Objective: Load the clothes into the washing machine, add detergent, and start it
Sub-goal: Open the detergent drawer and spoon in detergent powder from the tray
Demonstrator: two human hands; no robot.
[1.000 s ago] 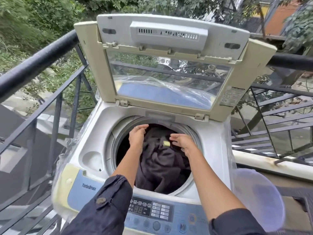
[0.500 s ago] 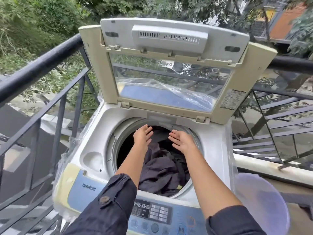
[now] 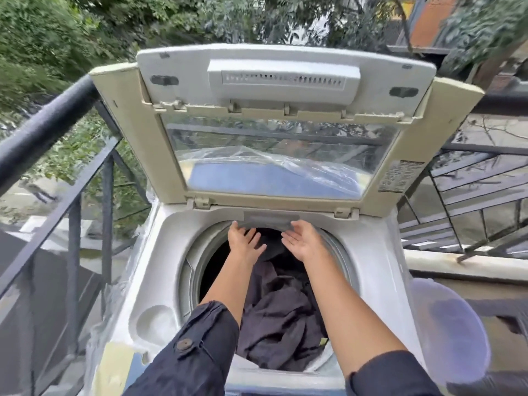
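Lying crumpled in the round drum of the white top-loading washing machine point(image 3: 160, 252), the dark grey clothes point(image 3: 281, 318) fill its near side. Above them, the left hand point(image 3: 244, 241) and right hand point(image 3: 304, 241) hover empty, fingers spread, near the drum's far rim. The cream lid with a clear window point(image 3: 283, 132) stands raised before a black metal railing point(image 3: 48, 124).

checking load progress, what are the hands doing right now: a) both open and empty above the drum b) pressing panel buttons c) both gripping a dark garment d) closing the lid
a: the left hand and right hand are spread open with nothing in them, over the far side of the drum opening, while the dark clothes lie loose inside.
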